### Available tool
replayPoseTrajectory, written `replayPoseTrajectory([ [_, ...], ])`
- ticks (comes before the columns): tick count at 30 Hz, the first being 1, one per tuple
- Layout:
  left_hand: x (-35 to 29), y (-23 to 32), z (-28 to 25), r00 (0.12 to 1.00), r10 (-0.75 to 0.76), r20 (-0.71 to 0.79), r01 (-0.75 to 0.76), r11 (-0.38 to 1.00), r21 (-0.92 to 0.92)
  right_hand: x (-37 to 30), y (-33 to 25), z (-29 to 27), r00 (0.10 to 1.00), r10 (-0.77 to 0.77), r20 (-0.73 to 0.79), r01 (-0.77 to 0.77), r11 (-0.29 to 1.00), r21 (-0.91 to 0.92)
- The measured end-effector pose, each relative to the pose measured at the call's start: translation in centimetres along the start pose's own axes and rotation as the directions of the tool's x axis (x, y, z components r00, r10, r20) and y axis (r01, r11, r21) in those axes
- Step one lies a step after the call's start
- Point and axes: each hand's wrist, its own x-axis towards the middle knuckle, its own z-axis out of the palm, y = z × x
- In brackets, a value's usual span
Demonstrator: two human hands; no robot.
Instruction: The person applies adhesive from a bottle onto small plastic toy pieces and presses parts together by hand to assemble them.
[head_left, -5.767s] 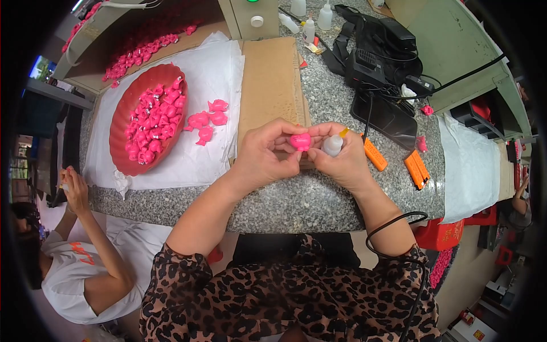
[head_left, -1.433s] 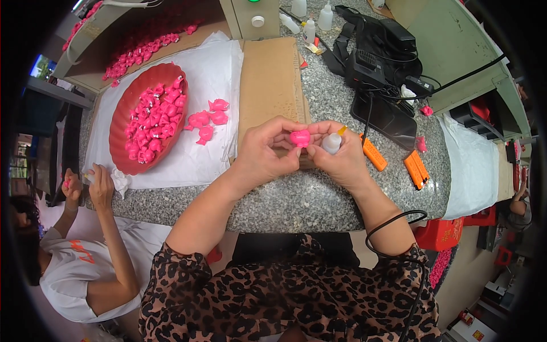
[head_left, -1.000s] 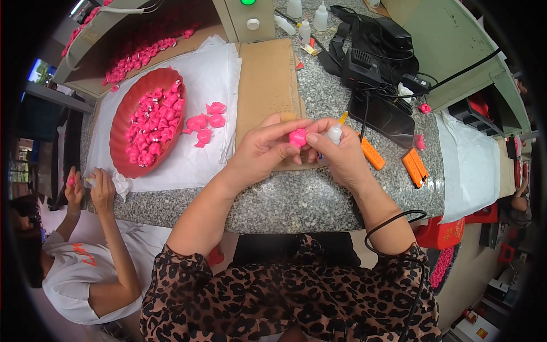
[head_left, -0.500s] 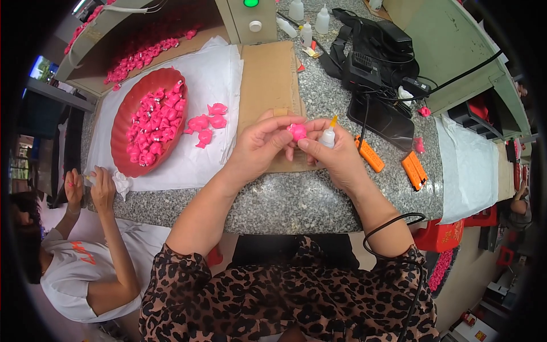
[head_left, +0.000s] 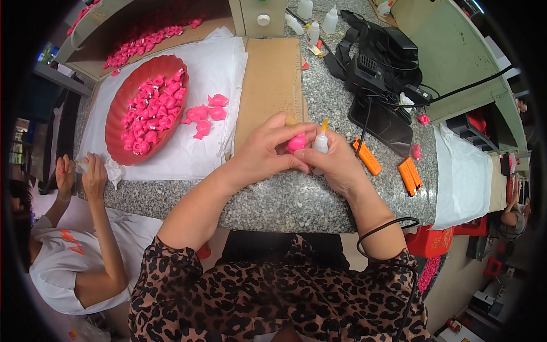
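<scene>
Over the front of the speckled stone worktop, my left hand [head_left: 268, 145] pinches a small pink figurine [head_left: 296, 143] between thumb and fingers. Close beside it, my right hand [head_left: 337, 161] grips a small white squeeze bottle [head_left: 321, 142] with a yellow nozzle tip [head_left: 325, 124] pointing up. My right thumb and fingertips reach to the figurine's lower edge. Left of my hands, several loose pink figurines [head_left: 200, 113] lie on white paper [head_left: 225, 62]. Farther left a red scalloped bowl [head_left: 115, 125] is heaped with more of them.
Brown cardboard [head_left: 272, 74] lies beyond my hands. At right are orange battery-like blocks [head_left: 409, 176], a black bag with cables [head_left: 393, 57] and a dark flat panel [head_left: 380, 122]. White bottles [head_left: 330, 21] stand at the back. A co-worker [head_left: 85, 251] sits at left, hands raised.
My hands have come slightly nearer my body, and the figurine has been turned in my fingers. The bottle has shifted a little left and down, still nozzle-up.
</scene>
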Motion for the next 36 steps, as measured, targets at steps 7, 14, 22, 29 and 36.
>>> replayPoseTrajectory([
  [7, 0.1, -0.5, 0.2, 0.978, -0.2, 0.05, 0.187, 0.754, -0.63, 0.3, 0.2, -0.6, 0.999, 0.001, -0.05, 0.003, 0.997, 0.081],
  [14, 0.2, -1.0, 0.4, 0.978, -0.206, -0.018, 0.15, 0.769, -0.622, 0.3, -0.1, -0.9, 0.996, -0.011, -0.088, 0.03, 0.974, 0.223],
  [22, 0.2, -1.3, 0.6, 0.973, -0.231, 0.004, 0.18, 0.746, -0.641, 0.4, 0.1, -1.2, 0.997, -0.014, -0.076, 0.028, 0.984, 0.178],
  [29, 0.3, -1.6, 0.2, 0.992, -0.116, -0.048, 0.091, 0.926, -0.366, 0.1, 0.1, -0.7, 0.993, -0.055, -0.1, 0.062, 0.996, 0.069],
  [36, 0.3, -2.2, 0.0, 0.998, -0.043, -0.047, 0.029, 0.963, -0.268, 0.3, 0.5, -0.3, 0.993, -0.062, -0.101, 0.066, 0.997, 0.036],
])
